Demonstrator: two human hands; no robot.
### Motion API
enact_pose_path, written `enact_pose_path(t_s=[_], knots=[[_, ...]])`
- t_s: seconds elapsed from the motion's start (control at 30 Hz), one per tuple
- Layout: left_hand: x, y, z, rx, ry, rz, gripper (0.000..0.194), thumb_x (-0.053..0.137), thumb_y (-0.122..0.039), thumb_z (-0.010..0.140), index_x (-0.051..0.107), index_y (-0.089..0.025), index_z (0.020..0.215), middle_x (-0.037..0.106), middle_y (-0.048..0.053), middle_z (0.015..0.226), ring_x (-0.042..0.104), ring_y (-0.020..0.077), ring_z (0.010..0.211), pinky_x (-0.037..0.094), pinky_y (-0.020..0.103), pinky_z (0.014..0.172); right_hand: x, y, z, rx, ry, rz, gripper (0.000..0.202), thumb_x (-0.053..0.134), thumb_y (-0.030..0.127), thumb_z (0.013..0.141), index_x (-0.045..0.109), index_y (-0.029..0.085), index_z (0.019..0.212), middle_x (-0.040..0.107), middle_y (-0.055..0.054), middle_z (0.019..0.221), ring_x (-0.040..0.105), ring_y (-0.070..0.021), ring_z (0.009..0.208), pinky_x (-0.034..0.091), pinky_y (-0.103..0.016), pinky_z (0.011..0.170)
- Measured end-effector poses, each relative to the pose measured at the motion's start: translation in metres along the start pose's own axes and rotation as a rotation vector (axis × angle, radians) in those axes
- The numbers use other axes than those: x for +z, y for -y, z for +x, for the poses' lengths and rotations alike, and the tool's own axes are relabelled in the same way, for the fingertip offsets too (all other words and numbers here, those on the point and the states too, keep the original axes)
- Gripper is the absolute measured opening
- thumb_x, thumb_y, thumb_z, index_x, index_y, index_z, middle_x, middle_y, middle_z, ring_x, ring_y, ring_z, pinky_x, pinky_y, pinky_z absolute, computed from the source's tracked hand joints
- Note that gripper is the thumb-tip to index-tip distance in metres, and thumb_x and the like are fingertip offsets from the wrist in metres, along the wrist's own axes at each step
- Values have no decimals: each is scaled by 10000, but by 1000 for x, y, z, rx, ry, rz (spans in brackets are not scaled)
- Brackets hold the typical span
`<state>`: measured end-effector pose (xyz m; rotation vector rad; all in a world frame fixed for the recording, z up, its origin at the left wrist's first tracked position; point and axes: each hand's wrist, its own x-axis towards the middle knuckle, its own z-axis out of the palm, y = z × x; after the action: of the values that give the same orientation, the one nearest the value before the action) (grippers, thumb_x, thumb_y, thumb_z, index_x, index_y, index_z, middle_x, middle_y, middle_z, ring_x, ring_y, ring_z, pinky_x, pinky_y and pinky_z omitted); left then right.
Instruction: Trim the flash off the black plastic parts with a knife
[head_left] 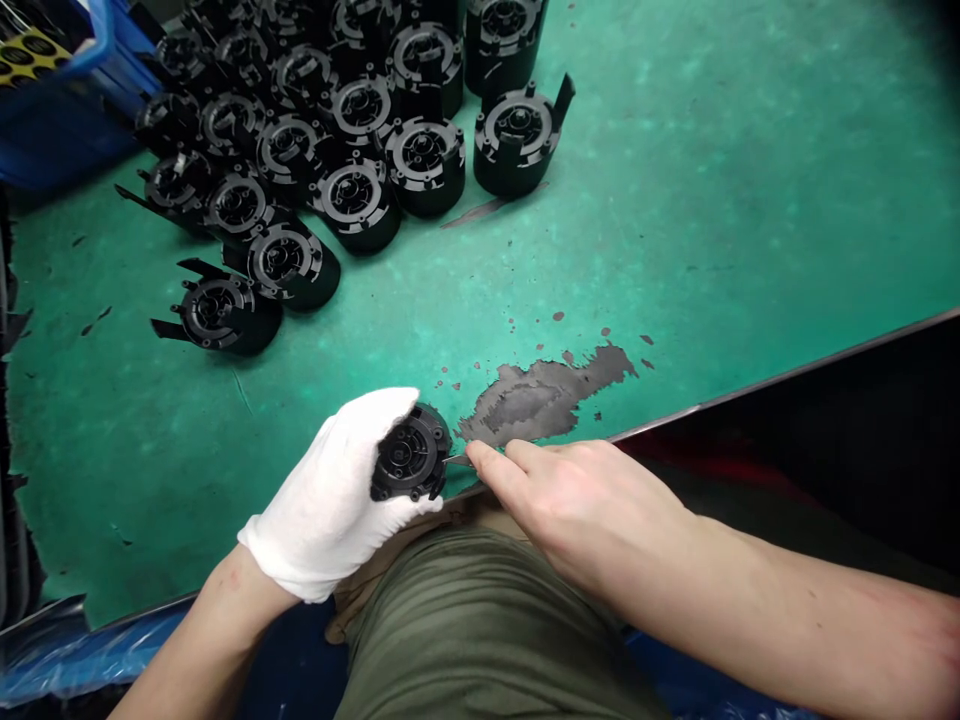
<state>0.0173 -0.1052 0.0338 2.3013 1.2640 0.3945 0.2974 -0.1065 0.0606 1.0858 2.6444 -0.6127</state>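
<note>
My left hand (330, 500), in a white glove, is wrapped round a black round plastic housing (409, 455) near the table's front edge. The housing's ringed end with ribs and small posts faces up toward me. From the right, my bare right hand (540, 490) pinches a small thin metal blade (457, 460). Its tip reaches the housing's right rim; whether it touches cannot be made out. The blade's handle is hidden inside my fingers.
Several similar black housings (356, 200) stand in rows at the back left of the green tabletop (712, 200). A blue bin (67, 120) is at the far left. A worn grey patch (525, 400) lies right of my hands. The table's front edge runs diagonally beside my right arm.
</note>
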Motion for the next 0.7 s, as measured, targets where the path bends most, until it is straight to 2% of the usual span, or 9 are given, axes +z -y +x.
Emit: enact_pose_path(t_s=[0.17,0.3,0.4,0.5,0.6,0.7], knots=[[0,-2,0,-11,4,-3,935,838,-530,919,332,-262,1658,588,174,1533,627,372,1391,553,550,1191,-1,-2,2,-4,7,48,564,633,81,915,598,144,1475,733,-30,854,668,-205,571,113,-392,506],[0,-3,1,-8,0,-10,924,835,-528,923,333,-265,1654,594,175,1523,637,373,1381,563,549,1185,-1,-6,4,-1,9,170,407,624,120,970,658,168,1373,755,-40,877,655,-193,591,127,-374,515],[-1,-3,3,-23,-1,-10,908,828,-567,919,357,-258,1631,605,180,1498,647,379,1368,569,562,1175,-2,-15,6,-12,5,398,232,526,197,1084,700,188,1237,767,-47,888,674,-182,666,247,-323,553],[0,-2,4,-32,-21,-14,897,839,-577,906,378,-262,1608,610,176,1488,653,378,1364,574,562,1170,-7,-26,8,-41,-15,690,321,423,317,1165,717,192,1137,765,-48,885,687,-175,743,381,-284,658],[3,-2,2,-10,-65,-41,902,872,-540,884,389,-266,1593,612,171,1484,657,371,1365,584,554,1160,-11,-29,8,14,-102,884,339,410,354,1179,715,207,1175,770,-26,925,687,-156,771,431,-267,690],[7,0,-3,-19,-132,-89,897,901,-510,861,417,-258,1572,626,168,1457,674,359,1339,594,549,1147,-8,-21,4,62,-265,917,264,461,318,1163,704,220,1196,782,-22,996,710,-153,847,489,-260,725]])
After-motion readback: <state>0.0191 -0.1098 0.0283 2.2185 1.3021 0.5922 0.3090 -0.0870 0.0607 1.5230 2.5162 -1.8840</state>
